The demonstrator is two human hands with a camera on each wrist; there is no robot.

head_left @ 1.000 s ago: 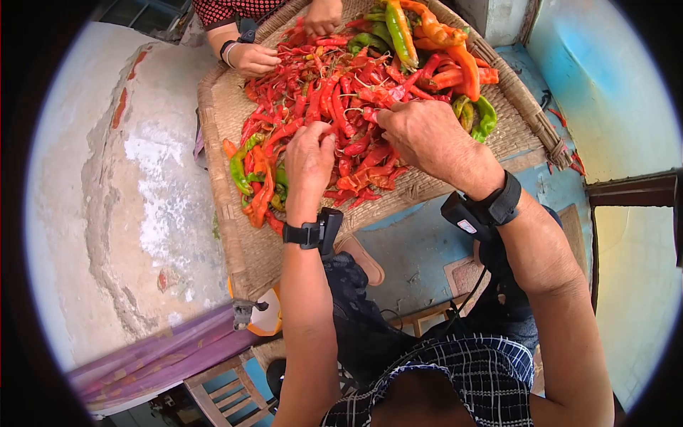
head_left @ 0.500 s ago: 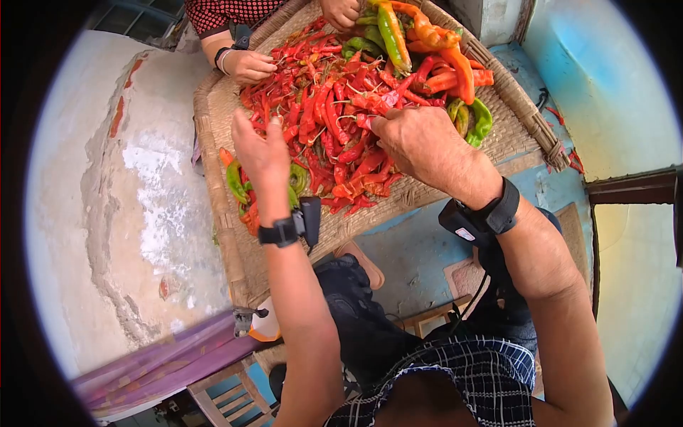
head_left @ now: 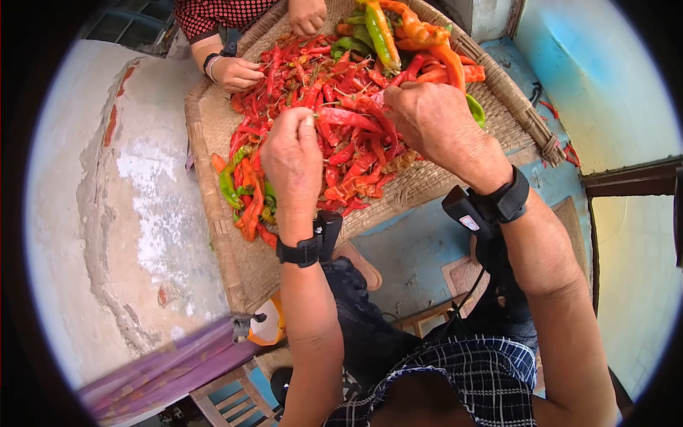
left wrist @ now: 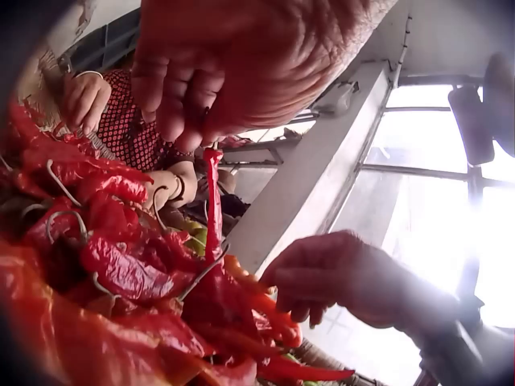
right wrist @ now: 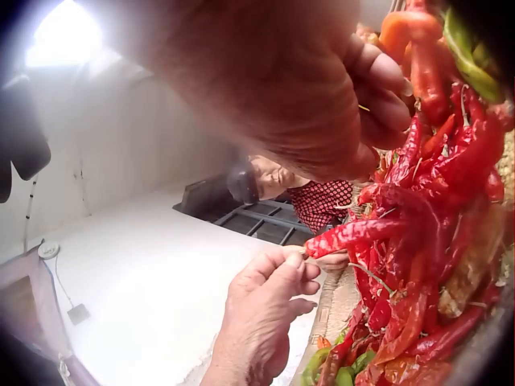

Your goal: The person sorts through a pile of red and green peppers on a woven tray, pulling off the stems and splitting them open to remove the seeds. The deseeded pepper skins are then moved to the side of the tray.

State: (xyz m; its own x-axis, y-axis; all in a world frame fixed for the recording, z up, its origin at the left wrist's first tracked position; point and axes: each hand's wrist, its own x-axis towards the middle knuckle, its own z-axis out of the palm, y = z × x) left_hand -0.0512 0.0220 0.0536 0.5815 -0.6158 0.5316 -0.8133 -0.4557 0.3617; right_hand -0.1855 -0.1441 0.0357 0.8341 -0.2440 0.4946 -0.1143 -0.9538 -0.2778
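Since half a second ago, my left hand (head_left: 293, 156) has come across from the left part of the tray, where its fingers were spread, to the near middle of the heap, and it now has a pepper by the end. My right hand has barely shifted.

Broadest of all is the woven tray (head_left: 250, 274) in front of me. On it spreads the heap of red peppers (head_left: 340, 155), wrinkled and tangled, with thin stems poking out. Bigger orange peppers (head_left: 421, 30) and a long green pepper (head_left: 381, 37) lie at the far right. Across from me, another person's hands (head_left: 238, 73) work at the heap's far edge.

My right hand (head_left: 442, 127) bends over the heap's right side, fingers curled downward; I cannot tell whether they hold anything, though a pale sliver shows between them.

Smallest is the red pepper (right wrist: 354, 235) itself, pinched at its stem end between my left thumb and fingers. It slants down to the heap; whether its tip rests there I cannot tell. I judge it very light, its skin creased and pliable, a little slick where it shines, liable to tear if squeezed. Its stem (left wrist: 213, 145) seems the surest hold.
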